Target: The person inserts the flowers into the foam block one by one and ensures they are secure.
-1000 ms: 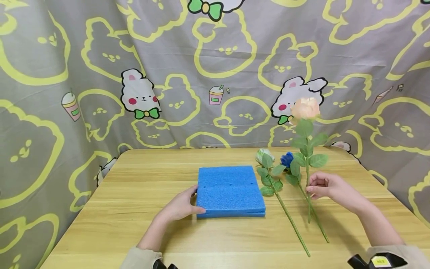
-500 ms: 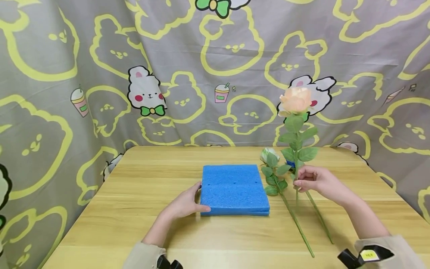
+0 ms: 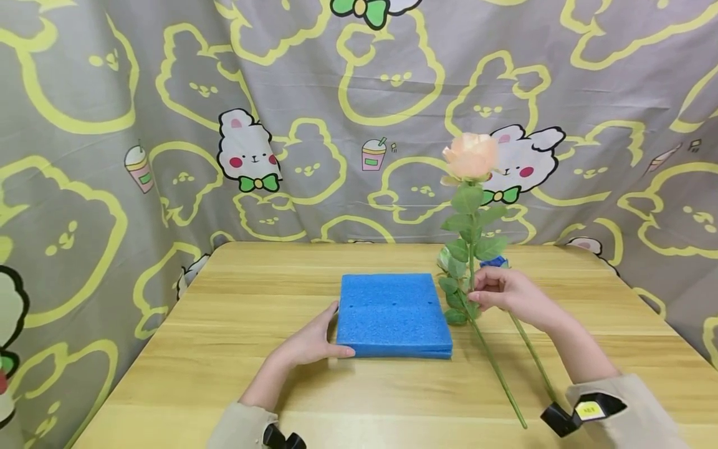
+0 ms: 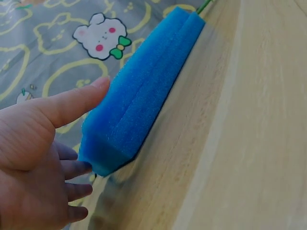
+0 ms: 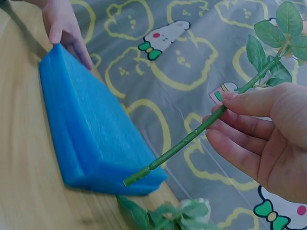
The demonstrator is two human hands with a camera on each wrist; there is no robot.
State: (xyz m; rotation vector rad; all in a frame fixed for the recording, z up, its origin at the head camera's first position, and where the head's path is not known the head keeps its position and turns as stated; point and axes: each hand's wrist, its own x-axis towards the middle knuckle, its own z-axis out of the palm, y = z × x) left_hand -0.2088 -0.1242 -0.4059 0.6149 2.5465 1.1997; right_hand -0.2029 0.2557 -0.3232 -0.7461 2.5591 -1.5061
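A blue foam block [image 3: 392, 315] lies flat on the table. My left hand [image 3: 307, 340] touches its near left corner, thumb along the front and fingers at the left side; in the left wrist view those fingers [image 4: 79, 191] look fairly straight. My right hand [image 3: 516, 298] pinches the green stem [image 5: 184, 140] of a peach artificial rose [image 3: 472, 157] between thumb and fingers. The rose stands upright in the air, right of the block. In the right wrist view the stem's cut lower end appears in front of the block's near corner; their gap is hard to judge.
A white rose [image 3: 443, 258] and a blue rose [image 3: 495, 262] lie on the wooden table [image 3: 224, 374] right of the block, partly hidden by the held rose and right hand. A patterned grey curtain [image 3: 314, 81] hangs behind the table.
My right hand has carried the peach rose leftward and somewhat upward, closer to the foam block. My left hand stays at the block's corner. The view has shifted slightly.
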